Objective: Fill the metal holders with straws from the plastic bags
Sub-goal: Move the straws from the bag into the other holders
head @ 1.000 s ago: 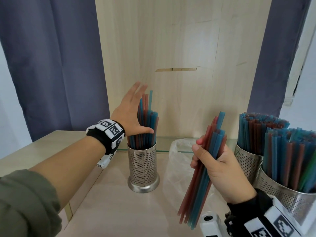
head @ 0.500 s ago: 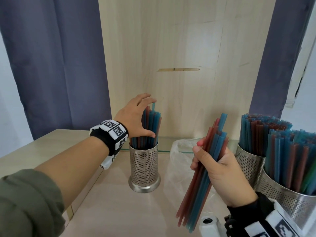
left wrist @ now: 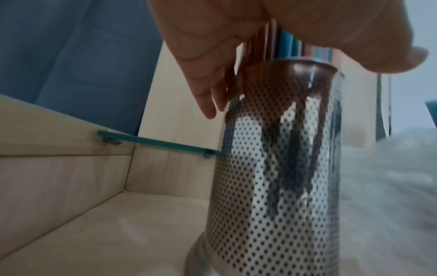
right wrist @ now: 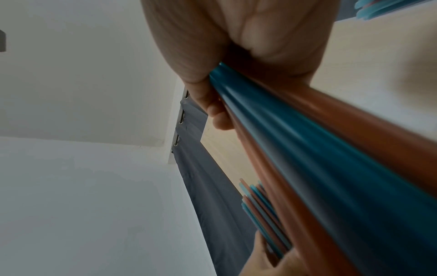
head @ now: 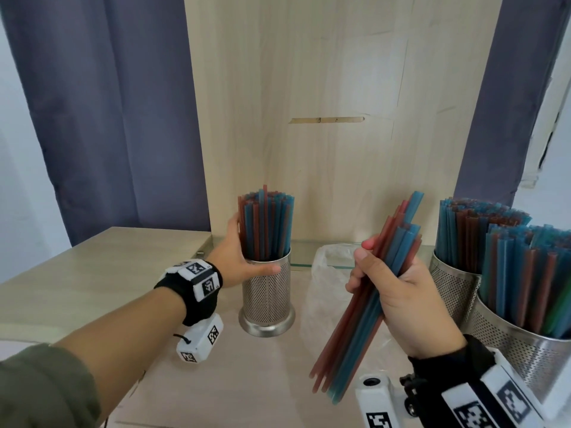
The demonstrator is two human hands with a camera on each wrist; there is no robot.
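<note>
A perforated metal holder stands mid-counter, partly filled with blue and red straws. My left hand cups that bunch just above the rim, thumb across the front and fingers behind. In the left wrist view the palm sits over the holder. My right hand grips a slanted bundle of blue and red straws in the air to the holder's right. The right wrist view shows the fingers wrapped round the bundle. A crumpled clear plastic bag lies between the two hands.
Two more metal holders, packed with straws, stand at the right edge. A wooden panel rises behind the counter, with dark curtains on both sides. A glass shelf edge runs behind the middle holder.
My left hand has come down from the tops of the straws to just above the holder's rim and closed round them. The right hand and its bundle have stayed about where they were.
</note>
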